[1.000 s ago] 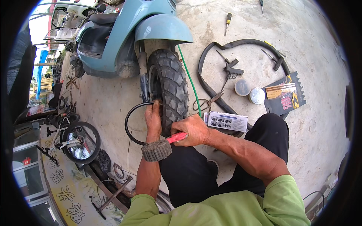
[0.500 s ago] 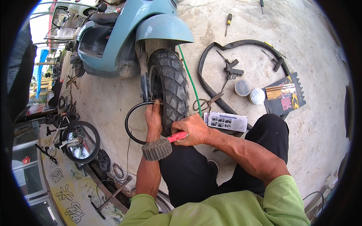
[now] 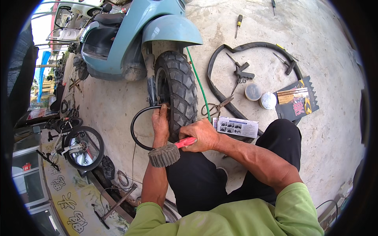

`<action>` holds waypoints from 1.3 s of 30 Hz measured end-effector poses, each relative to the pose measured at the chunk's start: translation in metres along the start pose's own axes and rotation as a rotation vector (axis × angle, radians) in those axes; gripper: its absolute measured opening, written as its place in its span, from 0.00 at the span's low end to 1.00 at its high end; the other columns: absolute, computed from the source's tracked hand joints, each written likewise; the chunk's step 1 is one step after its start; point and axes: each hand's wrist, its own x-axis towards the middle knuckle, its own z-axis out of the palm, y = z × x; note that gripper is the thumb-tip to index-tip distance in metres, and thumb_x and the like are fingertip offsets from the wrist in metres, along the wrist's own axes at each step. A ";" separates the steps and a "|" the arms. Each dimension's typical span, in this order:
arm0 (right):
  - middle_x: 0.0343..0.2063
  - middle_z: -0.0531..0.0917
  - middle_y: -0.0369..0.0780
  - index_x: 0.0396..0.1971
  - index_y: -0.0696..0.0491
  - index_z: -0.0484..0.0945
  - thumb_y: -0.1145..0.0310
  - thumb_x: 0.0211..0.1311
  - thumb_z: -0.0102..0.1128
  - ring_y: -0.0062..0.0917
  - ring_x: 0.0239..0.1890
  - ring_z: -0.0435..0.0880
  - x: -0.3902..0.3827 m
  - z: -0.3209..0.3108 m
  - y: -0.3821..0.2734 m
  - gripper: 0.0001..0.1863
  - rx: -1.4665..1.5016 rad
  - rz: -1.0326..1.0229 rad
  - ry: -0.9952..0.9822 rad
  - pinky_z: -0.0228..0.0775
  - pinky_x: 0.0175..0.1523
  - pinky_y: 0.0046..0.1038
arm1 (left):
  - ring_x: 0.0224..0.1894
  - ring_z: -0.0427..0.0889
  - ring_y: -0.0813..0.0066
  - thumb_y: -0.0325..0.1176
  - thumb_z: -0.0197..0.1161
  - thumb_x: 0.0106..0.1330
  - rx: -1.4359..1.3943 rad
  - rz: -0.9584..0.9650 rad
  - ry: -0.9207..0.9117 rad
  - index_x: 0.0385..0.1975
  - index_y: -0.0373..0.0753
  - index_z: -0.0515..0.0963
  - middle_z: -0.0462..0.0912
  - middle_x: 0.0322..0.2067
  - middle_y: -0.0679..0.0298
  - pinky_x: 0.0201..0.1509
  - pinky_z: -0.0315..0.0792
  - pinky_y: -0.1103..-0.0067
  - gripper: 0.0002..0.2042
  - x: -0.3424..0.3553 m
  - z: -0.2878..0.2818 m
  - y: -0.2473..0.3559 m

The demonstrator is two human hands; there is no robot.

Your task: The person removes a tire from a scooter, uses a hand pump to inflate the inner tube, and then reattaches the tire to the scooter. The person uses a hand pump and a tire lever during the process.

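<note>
My right hand (image 3: 201, 135) is wrapped round the red lever handle of a tyre inflator gauge (image 3: 164, 155), whose round body sits in a ribbed black rubber cover. From it a black air hose (image 3: 135, 128) curves up to my left hand (image 3: 160, 122). That hand is closed on the hose end beside the wheel rim; the rim and tyre partly hide its fingers and the valve. The knobby front tyre (image 3: 182, 94) of a light blue scooter (image 3: 114, 55) stands between my hands, with my right knuckles close to its lower tread.
Right of the wheel, a flat black rubber tube (image 3: 210, 74) curves around T-handled tools (image 3: 242, 73), scissors (image 3: 224, 104) and two round tins (image 3: 267, 100). A printed box (image 3: 238, 126) lies by my knee. A green hose (image 3: 199, 86) runs past the tyre. A bicycle (image 3: 83, 147) is at left.
</note>
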 end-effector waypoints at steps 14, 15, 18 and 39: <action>0.28 0.88 0.37 0.29 0.45 0.84 0.54 0.48 0.73 0.39 0.33 0.88 -0.004 0.002 0.004 0.13 -0.018 -0.049 -0.005 0.79 0.36 0.40 | 0.43 0.84 0.70 0.43 0.59 0.81 -0.032 0.094 0.121 0.54 0.31 0.77 0.85 0.44 0.59 0.49 0.78 0.74 0.18 -0.003 -0.002 -0.003; 0.28 0.88 0.37 0.29 0.45 0.84 0.54 0.48 0.73 0.39 0.33 0.88 -0.005 0.002 0.004 0.13 -0.019 -0.061 -0.003 0.79 0.37 0.40 | 0.45 0.86 0.67 0.43 0.58 0.81 -0.110 0.117 0.178 0.56 0.31 0.75 0.85 0.45 0.57 0.51 0.79 0.72 0.19 -0.006 0.000 0.004; 0.29 0.87 0.38 0.31 0.48 0.86 0.60 0.47 0.77 0.37 0.33 0.89 -0.007 -0.003 -0.001 0.13 0.032 -0.145 0.025 0.80 0.36 0.35 | 0.51 0.87 0.58 0.47 0.59 0.80 -0.207 0.235 0.265 0.61 0.32 0.69 0.84 0.50 0.50 0.53 0.80 0.69 0.24 -0.011 -0.009 0.020; 0.40 0.90 0.38 0.47 0.53 0.85 0.53 0.64 0.74 0.22 0.38 0.87 -0.020 -0.226 0.048 0.21 0.508 0.369 0.813 0.75 0.35 0.23 | 0.71 0.65 0.36 0.54 0.74 0.63 0.775 0.367 -0.140 0.78 0.32 0.48 0.60 0.69 0.33 0.75 0.63 0.57 0.53 -0.059 0.067 0.076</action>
